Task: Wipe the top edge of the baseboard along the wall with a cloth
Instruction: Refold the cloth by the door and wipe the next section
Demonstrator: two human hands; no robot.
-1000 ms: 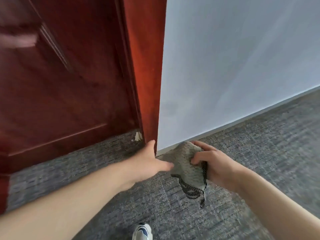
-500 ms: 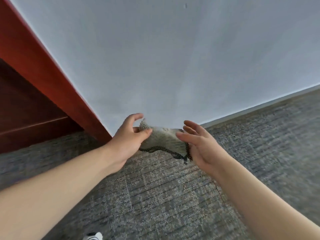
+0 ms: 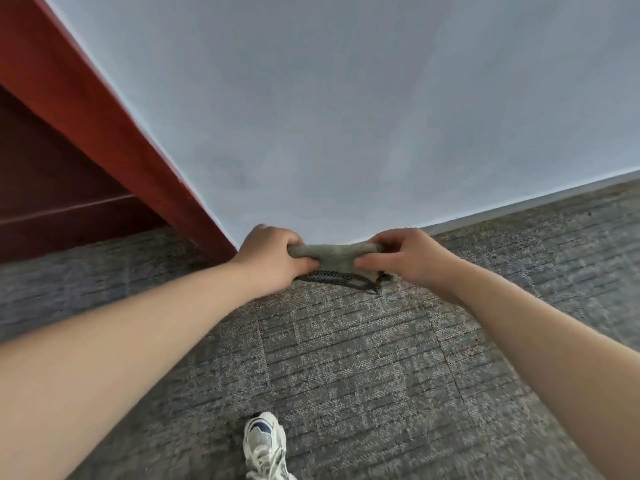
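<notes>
The left hand point(image 3: 273, 259) and right hand point(image 3: 408, 258) each pinch an end of the cloth point(image 3: 334, 258), stretched between them along the wall's foot, while the baseboard point(image 3: 519, 206) runs away beyond the right hand, the nearer one.

Grey cloth point(image 3: 337, 258), perhaps black-mesh-edged

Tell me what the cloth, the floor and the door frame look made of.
The cloth: soft grey knit or terry, fuzzy, black mesh edging. The floor: grey carpet tiles, short pile, visible seams. The door frame: reddish-brown wood or veneer, smooth sheen.
</notes>
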